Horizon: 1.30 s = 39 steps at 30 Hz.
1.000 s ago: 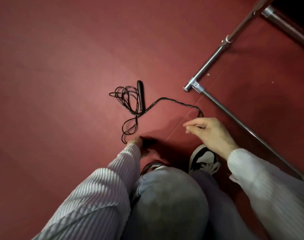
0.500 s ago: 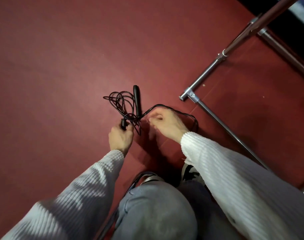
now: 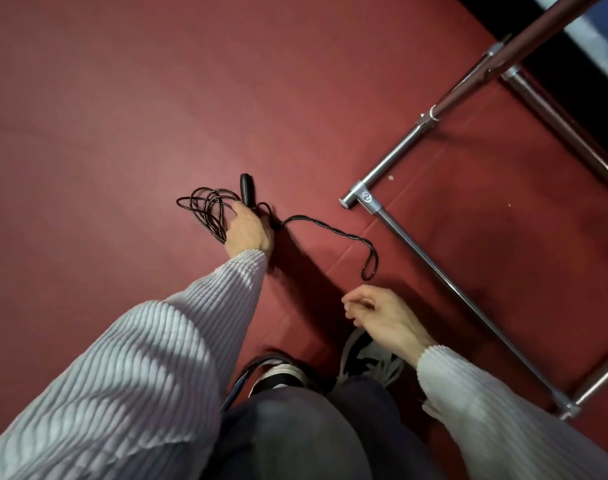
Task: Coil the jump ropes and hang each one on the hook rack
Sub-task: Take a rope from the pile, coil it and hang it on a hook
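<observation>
The person is crouched low over the red floor (image 3: 122,133), knees and both shoes (image 3: 371,365) showing at the near edge. The left hand (image 3: 248,230) reaches out to the black jump rope (image 3: 205,209) lying in the middle of the floor; its fingers are curled round the base of the black handle (image 3: 247,188), whose far end sticks out beyond the knuckles, pointing away. Whether the second handle is in the same grip cannot be made out.

Just left of that hand the cord lies in a loose tangle of loops on the floor, touching the fingers. From the right side of the hand a twisted double strand (image 3: 330,230) trails off to the right and nearer, ending in a small closed loop that lies flat, a little beyond the right hand.

The right hand (image 3: 378,320) hangs above the floor over the right shoe, holding nothing. Its fingers are loosely bent, thumb and forefinger close together but nothing between them.

To the right stands the foot of a metal rack (image 3: 434,261): chrome tubes joined by clamps, one rail running near to far along the floor, another rising toward the far right corner. The rope lies near it but does not touch it. Both sleeves are pale ribbed knit.
</observation>
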Available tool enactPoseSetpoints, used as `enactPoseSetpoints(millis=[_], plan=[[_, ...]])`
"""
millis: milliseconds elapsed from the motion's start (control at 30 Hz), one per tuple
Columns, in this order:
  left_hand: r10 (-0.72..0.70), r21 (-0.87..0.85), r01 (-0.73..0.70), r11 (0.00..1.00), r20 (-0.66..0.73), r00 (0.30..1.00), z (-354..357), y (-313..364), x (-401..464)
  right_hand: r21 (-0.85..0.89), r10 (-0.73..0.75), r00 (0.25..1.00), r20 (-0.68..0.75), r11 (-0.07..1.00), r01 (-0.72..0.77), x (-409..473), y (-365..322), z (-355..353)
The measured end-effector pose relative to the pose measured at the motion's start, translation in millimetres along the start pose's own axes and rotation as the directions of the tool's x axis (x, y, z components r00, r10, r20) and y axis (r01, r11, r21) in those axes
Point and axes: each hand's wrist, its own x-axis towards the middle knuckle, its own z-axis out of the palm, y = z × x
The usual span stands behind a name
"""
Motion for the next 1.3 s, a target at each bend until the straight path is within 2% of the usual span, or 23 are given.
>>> enactPoseSetpoints(millis=[67, 133, 233, 300, 367, 467, 567, 600, 767, 833, 900, 967, 1133, 1200, 1300], plan=[[-0.068, -0.033, 0.068, 0.997, 0.007, 0.998, 0.8, -5.0, 3.3, -0.003, 0.006, 1.0, 0.013, 1.0, -0.006, 0.7, 8.8, 0.2], [-0.09, 0.014, 0.089, 0.996, 0.015, 0.996, -3.4, -10.8, 5.3, 0.009, 0.002, 1.0, 0.01, 1.0, -0.002, 3.2, 13.0, 1.0], [0.01, 0.135, -0.007, 0.991, -0.022, 1.0, -10.7, -15.9, -1.1, 0.043, 0.009, 1.0, 0.0, 0.999, -0.008, 8.0, 13.3, 4.7], [0.113, 0.127, -0.107, 0.986, -0.039, 0.993, -15.6, -16.0, -14.1, 0.084, 0.008, 1.0, -0.007, 0.996, -0.007, 9.4, 8.7, 8.8], [0.182, 0.026, -0.181, 0.983, -0.055, 0.982, -24.9, -11.2, -33.4, 0.146, 0.01, 1.0, -0.02, 0.989, -0.007, 6.9, 2.7, 10.5], [0.198, -0.238, -0.207, 0.949, -0.064, 0.978, -49.3, -0.8, -68.7, 0.161, -0.001, 1.0, -0.03, 0.987, 0.006, -4.9, -11.5, 4.5], [0.167, -0.584, -0.106, 0.805, 0.052, 0.985, -87.1, 18.4, -105.3, 0.15, -0.034, 0.995, -0.089, 0.988, 0.047, -33.6, -32.7, -13.9], [0.179, -0.647, -0.083, 0.758, 0.084, 0.98, -100.4, 25.6, -114.3, 0.164, -0.044, 0.993, -0.113, 0.985, 0.062, -42.5, -39.9, -20.6], [0.35, -0.755, -0.161, 0.636, 0.096, 0.932, -179.4, 74.8, -168.3, 0.213, -0.118, 0.966, -0.228, 0.963, 0.168, -99.3, -71.2, -50.2], [0.477, -0.748, -0.223, 0.625, 0.14, 0.867, -221.6, 98.4, -196.7, 0.17, -0.143, 0.953, -0.268, 0.966, 0.192, -128.1, -80.2, -56.2], [0.629, -0.688, -0.344, 0.639, 0.21, 0.748, -265.5, 119.7, -227.6, 0.115, -0.165, 0.934, -0.316, 0.971, 0.21, -157.8, -87.5, -60.3], [0.737, -0.61, -0.503, 0.612, 0.209, 0.643, -307.7, 142.2, -260.3, 0.062, -0.186, 0.916, -0.355, 0.973, 0.222, -182.1, -96.0, -66.0], [0.892, -0.633, -0.679, 0.371, 0.04, 0.45, -403.1, 177.2, -366.7, 0.013, -0.238, 0.828, -0.508, 0.959, 0.284, -267.5, -117.4, -86.1], [0.929, -0.571, -0.764, 0.301, -0.006, 0.371, -428.2, 177.6, -408.2, 0.014, -0.264, 0.775, -0.574, 0.943, 0.332, -305.6, -123.5, -95.4], [0.965, -0.479, -0.847, 0.23, 0.0, 0.262, -448.4, 169.7, -459.7, 0.025, -0.299, 0.597, -0.745, 0.881, 0.473, -360.9, -132.6, -105.1]])
